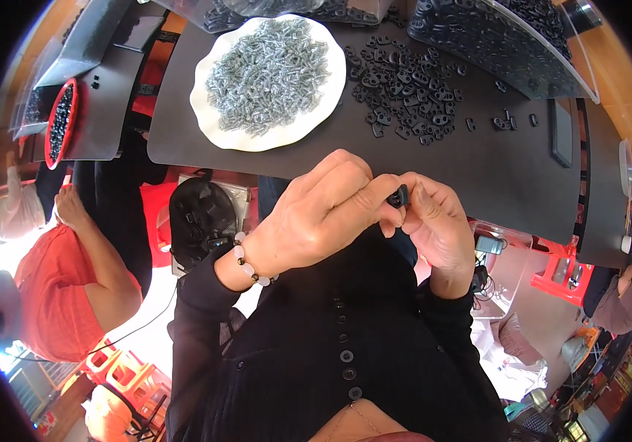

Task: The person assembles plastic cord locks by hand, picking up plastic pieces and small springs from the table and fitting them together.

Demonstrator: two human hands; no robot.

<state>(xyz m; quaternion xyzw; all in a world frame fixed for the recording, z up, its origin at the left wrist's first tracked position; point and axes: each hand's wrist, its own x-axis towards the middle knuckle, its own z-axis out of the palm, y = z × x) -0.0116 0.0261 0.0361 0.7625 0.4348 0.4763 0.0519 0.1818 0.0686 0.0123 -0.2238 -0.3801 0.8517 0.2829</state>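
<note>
In front of my chest, just off the table's near edge, my two hands meet at a small black plastic piece (400, 197). My left hand (319, 210), with a beaded bracelet at its wrist, is closed, its thumb and fingertips pinching the piece from the left. From the other side, my right hand (439, 225) grips it between thumb and forefinger. Fingers cover most of the piece, so its exact kind is unclear. Beyond my hands stands a white wavy-rimmed plate (209, 121) heaped with small metal springs (268, 74). Right of it lies a pile of black plastic parts (408, 88) with holes.
A clear bin (507, 55) full of black parts stands at the far right of the dark table (316, 158). Near the right edge lies a black flat device (560, 132). On the left, a person in red (73, 287) sits by a red tray (51, 132).
</note>
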